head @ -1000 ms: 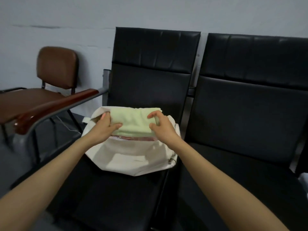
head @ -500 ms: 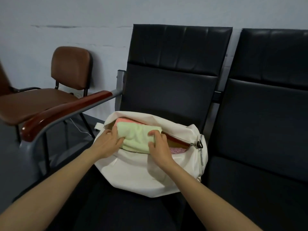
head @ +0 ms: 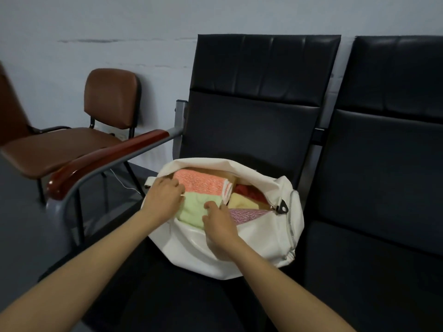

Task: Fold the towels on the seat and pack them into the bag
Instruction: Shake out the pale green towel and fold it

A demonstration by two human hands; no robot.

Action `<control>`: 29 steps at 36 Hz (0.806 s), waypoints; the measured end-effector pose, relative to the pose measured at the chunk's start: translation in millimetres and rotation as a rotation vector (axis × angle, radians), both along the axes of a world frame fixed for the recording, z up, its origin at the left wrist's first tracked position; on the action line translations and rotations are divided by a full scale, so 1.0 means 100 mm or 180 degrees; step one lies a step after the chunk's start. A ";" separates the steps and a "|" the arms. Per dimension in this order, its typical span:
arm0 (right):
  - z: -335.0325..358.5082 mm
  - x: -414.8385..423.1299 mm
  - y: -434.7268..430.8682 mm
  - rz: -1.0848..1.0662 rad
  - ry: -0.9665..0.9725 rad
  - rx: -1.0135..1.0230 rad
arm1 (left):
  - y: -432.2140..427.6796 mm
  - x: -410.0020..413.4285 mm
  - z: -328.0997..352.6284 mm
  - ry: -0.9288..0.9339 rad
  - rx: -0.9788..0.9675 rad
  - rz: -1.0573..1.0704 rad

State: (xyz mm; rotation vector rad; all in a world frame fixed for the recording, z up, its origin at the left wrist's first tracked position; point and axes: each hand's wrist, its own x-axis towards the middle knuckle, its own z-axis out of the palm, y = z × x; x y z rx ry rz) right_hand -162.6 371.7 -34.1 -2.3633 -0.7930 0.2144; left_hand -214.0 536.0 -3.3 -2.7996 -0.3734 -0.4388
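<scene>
A white zip bag [head: 261, 243] lies open on the black seat [head: 167, 295]. Inside it, a folded light green towel [head: 194, 209] sits at the near left, with my left hand [head: 163, 200] gripping its left end and my right hand [head: 215, 224] gripping its right end, fingers curled down into the bag. Behind it lies a folded orange-pink patterned towel [head: 199, 182]. To the right are a red towel [head: 249, 191], a yellow towel [head: 242, 201] and a purple patterned towel [head: 247, 214].
A wooden armrest [head: 103, 156] on a grey metal frame runs along the left of the seat. A second black seat [head: 383, 212] stands at the right. A brown chair [head: 72, 142] stands at the left against the pale wall. The bag's zip pull [head: 282, 208] hangs at its right.
The green towel has gone from above the bag's opening down into the bag, with both hands still on it. The view has shifted left and closer, showing the other towels inside.
</scene>
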 end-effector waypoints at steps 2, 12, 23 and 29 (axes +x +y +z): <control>0.03 0.00 -0.03 0.0059 -0.0082 -0.0224 | -0.09 0.02 -0.06 0.0311 -0.0338 0.0128; 0.25 0.07 -0.18 0.0379 -0.0278 -0.0744 | -0.22 0.00 0.00 0.0685 -0.1350 0.0258; 0.94 0.24 -1.44 -0.0395 -0.1121 0.0006 | -1.53 0.07 0.36 -0.0818 -0.1897 -0.0611; 1.14 0.24 -2.74 -0.1143 -0.1306 -0.0142 | -2.58 0.26 0.58 -0.0740 -0.2129 -0.1045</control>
